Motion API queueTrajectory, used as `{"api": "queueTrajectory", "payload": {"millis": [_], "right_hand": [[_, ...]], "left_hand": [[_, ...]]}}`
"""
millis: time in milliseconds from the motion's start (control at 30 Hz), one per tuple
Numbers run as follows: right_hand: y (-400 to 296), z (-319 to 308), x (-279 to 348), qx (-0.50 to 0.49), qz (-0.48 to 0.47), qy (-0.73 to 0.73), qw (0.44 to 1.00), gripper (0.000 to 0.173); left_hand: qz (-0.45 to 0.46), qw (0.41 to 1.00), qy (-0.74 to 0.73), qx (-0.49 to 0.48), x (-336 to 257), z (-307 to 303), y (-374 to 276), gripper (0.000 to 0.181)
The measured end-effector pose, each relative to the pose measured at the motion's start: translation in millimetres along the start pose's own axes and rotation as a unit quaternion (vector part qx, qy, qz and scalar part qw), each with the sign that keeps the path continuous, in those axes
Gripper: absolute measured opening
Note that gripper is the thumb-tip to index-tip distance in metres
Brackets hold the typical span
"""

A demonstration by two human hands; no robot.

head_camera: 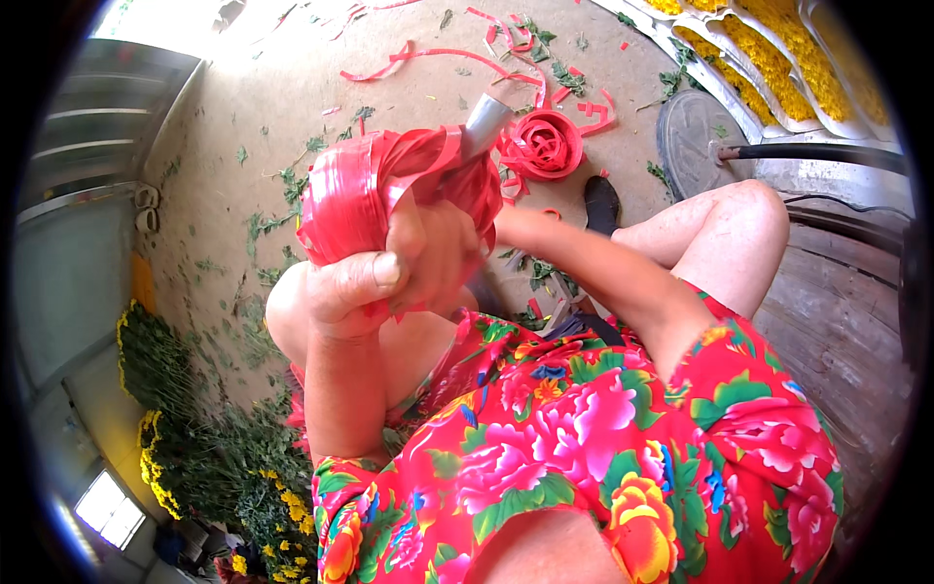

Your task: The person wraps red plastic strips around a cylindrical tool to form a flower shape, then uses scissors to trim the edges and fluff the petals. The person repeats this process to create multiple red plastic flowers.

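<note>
My left hand [430,255] grips a large roll of shiny red plastic ribbon [343,197], with the thumb along its near side. Loose folds of ribbon hang around the fingers. A silvery metal piece [487,120], blurred, projects past the far right of the bundle; its kind is unclear. My right forearm [606,255] reaches in from the right, and its hand is hidden behind the ribbon. Beyond the bundle, a red round container [549,146] on the floor holds coiled red ribbon.
Ribbon scraps [452,52] and green leaves [292,186] litter the floor. Yellow flowers with long stems [157,365] lie at the left; wrapped yellow flowers [759,58] lie at the upper right. A round stand base [689,139] with a black pole is near my right knee.
</note>
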State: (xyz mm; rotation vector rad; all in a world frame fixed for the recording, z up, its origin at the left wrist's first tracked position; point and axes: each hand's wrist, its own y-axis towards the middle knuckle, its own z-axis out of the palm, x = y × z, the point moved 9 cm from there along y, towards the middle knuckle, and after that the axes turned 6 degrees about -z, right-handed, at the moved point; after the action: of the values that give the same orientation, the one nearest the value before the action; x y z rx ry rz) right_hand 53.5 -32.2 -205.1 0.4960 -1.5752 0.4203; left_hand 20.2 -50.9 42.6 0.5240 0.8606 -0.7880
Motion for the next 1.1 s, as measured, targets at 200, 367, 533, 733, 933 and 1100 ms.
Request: {"api": "queueTrajectory", "payload": {"millis": [200,367,533,733,933,1100], "right_hand": [[-137.9,-50.0,184.9,0.150,0.105,-0.218,0.959,0.024],[-104.7,-66.2,344.4,0.201,-0.118,-0.349,0.908,0.017],[-2.7,-90.7,388.2,0.157,-0.196,-0.594,0.764,0.003],[153.9,-151.9,209.2,0.038,-0.259,-0.311,0.914,0.004],[84.9,-52.8,35.3,0.056,-0.148,-0.188,0.969,0.016],[-93.2,20.6,17.7,0.098,0.088,-0.343,0.930,0.028]], "left_hand": [[-0.049,0.993,0.089,-0.065,6.6,-7.7,-13.6,0.028],[-0.061,0.996,0.056,-0.025,15.3,18.0,3.6,0.021],[-0.113,0.992,-0.016,0.050,19.3,20.4,8.8,0.046],[-0.007,0.985,0.004,0.170,8.4,14.4,5.5,0.035],[-0.001,0.998,0.002,0.061,1.0,10.0,20.4,0.034],[-0.023,0.999,0.016,-0.029,-2.3,-3.9,13.2,0.029]]}}
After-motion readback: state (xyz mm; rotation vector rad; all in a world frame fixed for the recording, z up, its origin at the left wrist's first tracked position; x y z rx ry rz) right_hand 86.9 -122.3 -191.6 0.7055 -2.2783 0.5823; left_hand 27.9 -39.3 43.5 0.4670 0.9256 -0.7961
